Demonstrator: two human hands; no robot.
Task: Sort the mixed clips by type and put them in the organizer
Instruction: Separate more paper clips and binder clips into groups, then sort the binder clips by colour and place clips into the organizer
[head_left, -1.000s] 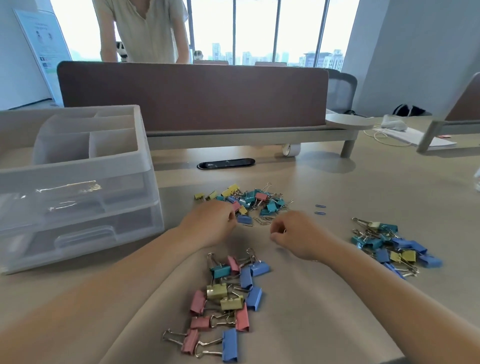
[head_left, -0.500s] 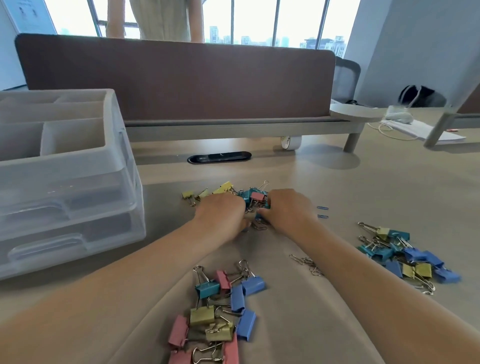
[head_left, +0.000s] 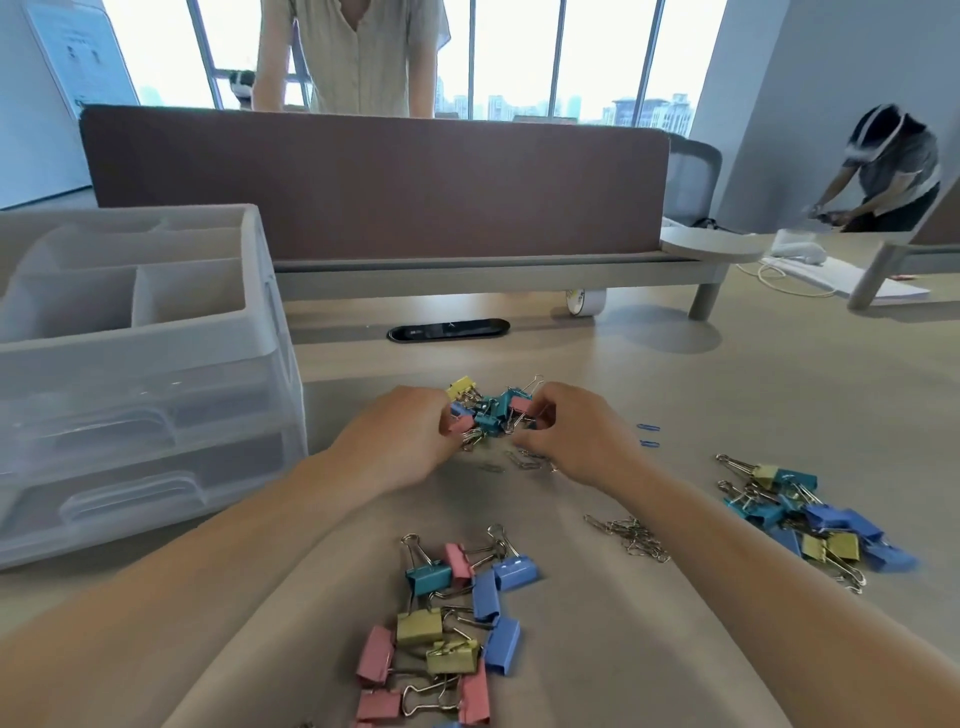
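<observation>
Both hands meet at the mixed pile (head_left: 491, 413): left hand (head_left: 400, 441) and right hand (head_left: 571, 436) curl their fingers into it from 9 and 3 o'clock, gripping clips; which ones cannot be told. From the pile, the organizer (head_left: 156, 364) stands at 9 o'clock, its front edge near the left forearm. Large binder clips (head_left: 452, 623) lie at 6, smaller binder clips (head_left: 810, 519) at 4, silver paper clips (head_left: 628, 538) at 5. Bare table (head_left: 753, 374) opens toward 2. Poster (head_left: 78, 57) writing at 10 is unreadable.

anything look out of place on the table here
Two blue paper clips lie alone on the table, right of the right hand and apart from the mixed pile it grips. Nothing looks spilled or damaged.
</observation>
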